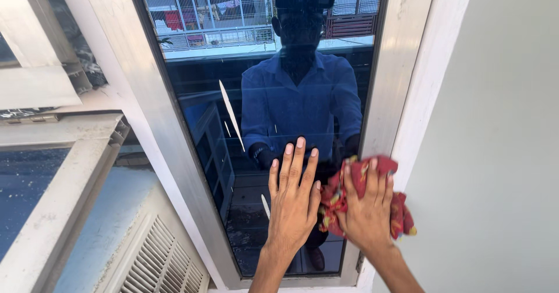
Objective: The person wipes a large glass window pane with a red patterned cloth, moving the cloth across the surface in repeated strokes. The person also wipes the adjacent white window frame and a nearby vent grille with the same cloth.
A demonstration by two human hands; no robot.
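A tall dark glass window pane (256, 95) in a silver metal frame (402, 54) fills the middle of the view. My left hand (294, 197) lies flat on the lower glass, fingers spread and pointing up, holding nothing. My right hand (367, 208) presses a crumpled red patterned cloth (402, 211) against the pane's lower right edge, where glass meets frame. The glass reflects a person in a blue shirt and a building behind. A few white streaks (231, 115) mark the glass left of centre.
A pale grey wall (495, 136) stands to the right of the frame. To the left are another open window sash (64, 176), a white ledge and a louvred white unit (157, 258) below.
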